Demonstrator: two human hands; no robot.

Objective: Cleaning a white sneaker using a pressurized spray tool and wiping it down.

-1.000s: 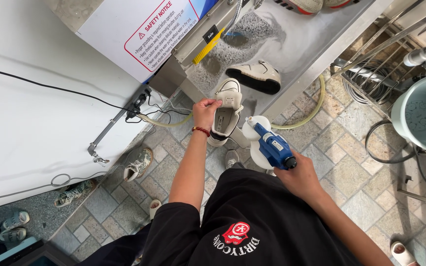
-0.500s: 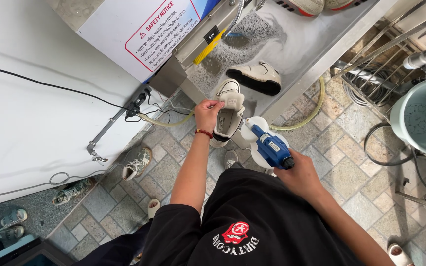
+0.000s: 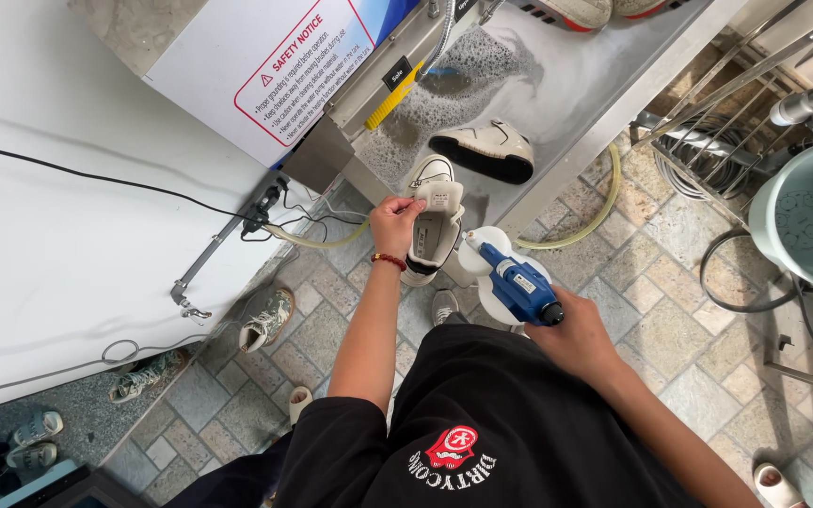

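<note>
Nearest to you, your right hand [image 3: 583,341] is clenched around the grip of a blue and white spray gun [image 3: 510,280], its white nozzle end pointing toward the cream shoe [image 3: 432,226] that your left hand [image 3: 393,224] holds up just beside it. The fingers of your left hand pinch the shoe's tongue, so the shoe hangs open-side up over the edge of the wet steel bench [image 3: 576,89], above the floor. Under you the floor [image 3: 651,282] is paved with small grey and tan stone tiles, with a worn sneaker [image 3: 266,321] and another patterned shoe [image 3: 146,375] lying near the foot of the white machine housing [image 3: 68,254] on your left. A thin yellowish hose [image 3: 581,226] curls along the floor below the bench. Farther out on the bench, a second cream shoe with a dark sole [image 3: 488,149] lies on its side in soapy foam, well apart from the one you hold. A white panel with a red-bordered notice [image 3: 275,71] slopes above it. To your right stand a wire rack [image 3: 736,113] and a pale green round tub [image 3: 811,226].
</note>
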